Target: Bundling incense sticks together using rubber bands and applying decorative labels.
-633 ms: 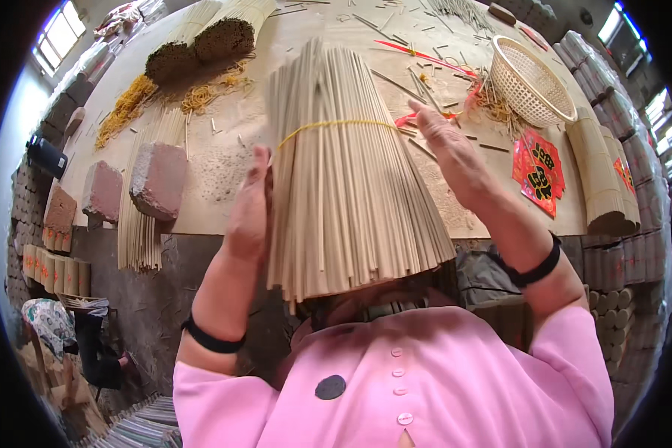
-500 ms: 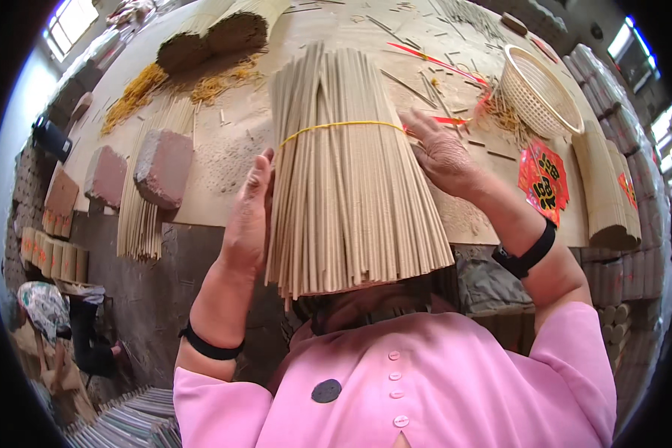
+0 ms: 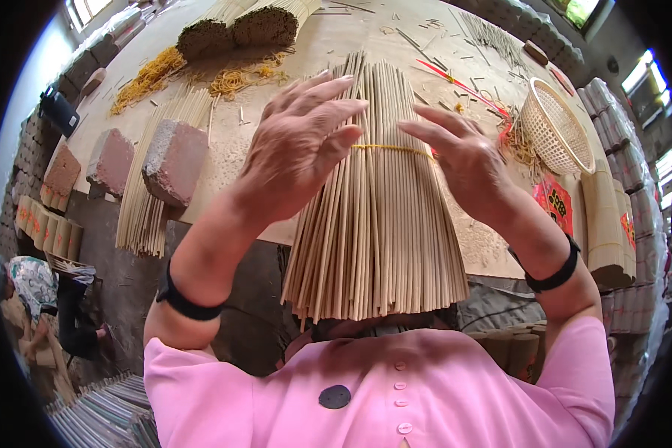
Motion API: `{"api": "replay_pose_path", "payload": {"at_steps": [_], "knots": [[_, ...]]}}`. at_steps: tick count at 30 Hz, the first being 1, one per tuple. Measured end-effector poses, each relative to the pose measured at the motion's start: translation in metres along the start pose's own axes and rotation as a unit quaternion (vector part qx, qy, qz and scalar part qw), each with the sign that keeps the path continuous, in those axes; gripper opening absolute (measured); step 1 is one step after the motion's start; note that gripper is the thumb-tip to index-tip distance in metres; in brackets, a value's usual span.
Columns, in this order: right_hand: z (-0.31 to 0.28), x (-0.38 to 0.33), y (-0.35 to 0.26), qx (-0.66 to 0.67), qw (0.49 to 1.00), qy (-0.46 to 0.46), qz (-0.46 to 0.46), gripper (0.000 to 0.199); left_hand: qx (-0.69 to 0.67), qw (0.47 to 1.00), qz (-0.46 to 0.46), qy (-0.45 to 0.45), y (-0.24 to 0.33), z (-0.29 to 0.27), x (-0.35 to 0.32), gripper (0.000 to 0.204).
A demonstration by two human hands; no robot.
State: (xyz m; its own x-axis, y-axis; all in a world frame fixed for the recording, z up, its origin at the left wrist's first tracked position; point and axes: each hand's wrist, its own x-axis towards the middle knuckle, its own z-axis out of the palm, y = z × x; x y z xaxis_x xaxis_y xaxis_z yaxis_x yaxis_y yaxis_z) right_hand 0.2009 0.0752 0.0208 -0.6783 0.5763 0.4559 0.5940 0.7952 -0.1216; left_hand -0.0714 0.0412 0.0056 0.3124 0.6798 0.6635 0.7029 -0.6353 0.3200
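Observation:
A thick bundle of tan incense sticks (image 3: pixel 381 246) lies on the table in front of me, its flared near end hanging past the edge. A yellow rubber band (image 3: pixel 396 148) goes round its upper part. My left hand (image 3: pixel 295 149) is over the bundle's upper left side, fingers apart, the thumb close to the band. My right hand (image 3: pixel 470 164) is at the right side near the band, fingers stretched out and spread. Neither hand is wrapped round anything; whether the fingertips touch the sticks is hard to tell.
Rough bricks (image 3: pixel 175 163) weigh down loose sticks (image 3: pixel 142 216) on the left. Farther back are more bundles (image 3: pixel 265 28) and a heap of yellow rubber bands (image 3: pixel 149 78). To the right stand a woven basket (image 3: pixel 556 123) and red printed paper (image 3: pixel 552 200). A person (image 3: pixel 37 287) sits lower left.
My left hand has risen from the bundle's left side to above its top. My right hand has shifted slightly down and right, and the view has tilted a little.

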Motion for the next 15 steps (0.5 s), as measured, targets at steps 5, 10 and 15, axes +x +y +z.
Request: {"api": "replay_pose_path", "payload": {"at_steps": [5, 10, 15], "knots": [[0.011, 0.05, 0.003, -0.053, 0.987, -0.025, -0.153, 0.046, 0.11, 0.993, 0.05, -0.015, -0.02, 0.009, 0.017, 0.031], [0.028, 0.082, 0.029, -0.179, 0.971, 0.033, -0.155, 0.04, 0.038, 0.998, -0.052, -0.001, -0.023, 0.018, 0.022, 0.041], [0.004, 0.073, 0.045, -0.071, 0.994, 0.072, 0.036, 0.041, -0.365, 0.873, -0.32, 0.05, 0.008, -0.007, -0.01, 0.096]]}}
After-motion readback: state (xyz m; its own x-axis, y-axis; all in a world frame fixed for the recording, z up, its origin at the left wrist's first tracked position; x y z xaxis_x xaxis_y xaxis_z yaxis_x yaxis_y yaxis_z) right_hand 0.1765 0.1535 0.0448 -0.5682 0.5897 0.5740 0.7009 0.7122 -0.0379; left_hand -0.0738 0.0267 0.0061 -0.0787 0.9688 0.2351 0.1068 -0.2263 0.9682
